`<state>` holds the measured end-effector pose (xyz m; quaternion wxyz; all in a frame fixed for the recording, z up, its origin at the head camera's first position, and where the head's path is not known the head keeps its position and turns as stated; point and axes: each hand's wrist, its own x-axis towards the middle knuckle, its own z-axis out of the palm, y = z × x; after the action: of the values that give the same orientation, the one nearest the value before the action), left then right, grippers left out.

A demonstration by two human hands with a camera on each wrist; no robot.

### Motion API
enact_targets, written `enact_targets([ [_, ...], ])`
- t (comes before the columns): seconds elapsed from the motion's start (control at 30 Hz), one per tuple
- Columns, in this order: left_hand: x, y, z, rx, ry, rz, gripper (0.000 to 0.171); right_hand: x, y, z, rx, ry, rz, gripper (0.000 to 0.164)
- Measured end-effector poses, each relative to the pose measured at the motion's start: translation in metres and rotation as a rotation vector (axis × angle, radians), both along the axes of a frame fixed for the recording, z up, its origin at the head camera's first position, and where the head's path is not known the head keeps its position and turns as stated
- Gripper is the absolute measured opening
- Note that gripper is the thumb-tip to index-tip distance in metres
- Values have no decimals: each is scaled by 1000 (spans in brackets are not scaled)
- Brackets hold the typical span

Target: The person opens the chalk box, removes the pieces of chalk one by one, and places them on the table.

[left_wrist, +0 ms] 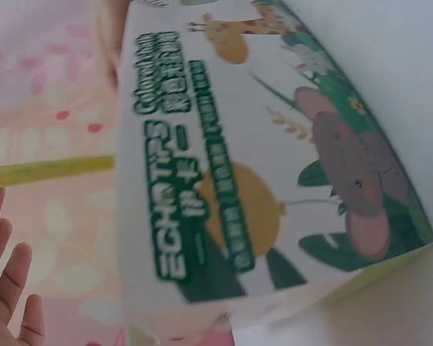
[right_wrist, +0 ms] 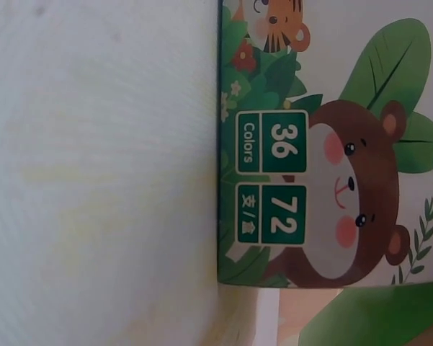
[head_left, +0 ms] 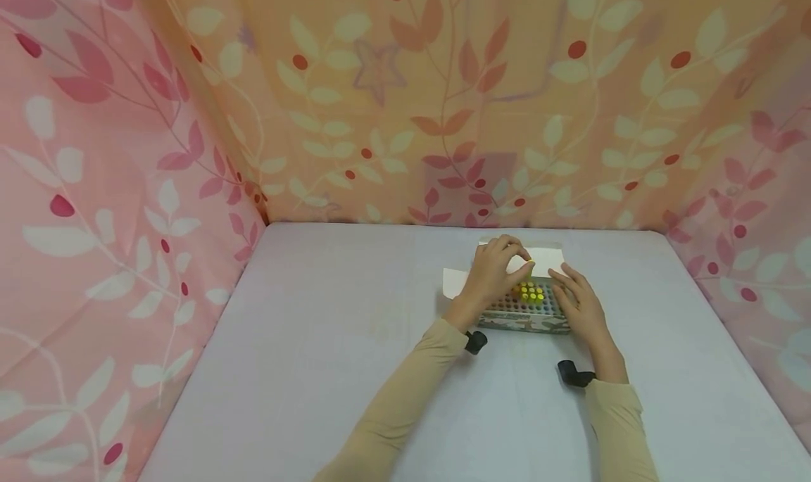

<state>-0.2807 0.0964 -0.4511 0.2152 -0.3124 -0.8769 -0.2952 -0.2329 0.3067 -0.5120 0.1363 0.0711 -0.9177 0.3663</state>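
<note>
A box of colored chalk stands on the table with its lid raised, its insert full of round holes. Several yellow chalk sticks stand upright in a cluster in that insert. Over the box, my left hand pinches one yellow chalk stick between thumb and fingertips; in the left wrist view the stick's far end passes behind the box wall. My right hand rests against the box's right side, fingers loosely extended at the rim. The right wrist view shows only the box's printed front, not the hand.
A white cloth covers the table. Raised white lid flaps stand behind the box, and another flap sticks out at its left. Floral curtains hang along the back and both sides. Black wrist cameras sit below the hands.
</note>
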Motion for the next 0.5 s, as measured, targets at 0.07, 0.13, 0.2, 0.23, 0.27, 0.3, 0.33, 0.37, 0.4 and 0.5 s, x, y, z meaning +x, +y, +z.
enact_targets([
  [0.07,1,-4,1,33,-2,-9,15,0,1,-1,-2,-6,-4,40],
  [0.13,2,-8,1,63,1,-20,15,0,1,-1,-6,-12,-11,40],
  [0.2,3,-14,1,91,13,-30,14,0,2,-1,-8,-10,-14,40],
  [0.23,4,-16,2,104,22,-35,14,0,2,-1,-9,-9,-14,40],
  [0.27,5,-20,1,117,31,-37,13,0,2,-2,-14,-5,-12,40],
  [0.3,5,-23,1,133,37,-40,12,1,2,-1,-16,-2,-8,40],
  [0.33,6,-27,1,146,44,-44,11,1,1,-1,-19,4,-5,39],
  [0.37,7,-30,0,159,52,-49,11,1,1,-1,-20,8,-1,39],
  [0.4,8,-35,0,166,55,-51,10,1,1,-2,-22,8,0,39],
  [0.5,10,-47,0,175,80,-49,10,0,0,-2,-25,9,1,39],
])
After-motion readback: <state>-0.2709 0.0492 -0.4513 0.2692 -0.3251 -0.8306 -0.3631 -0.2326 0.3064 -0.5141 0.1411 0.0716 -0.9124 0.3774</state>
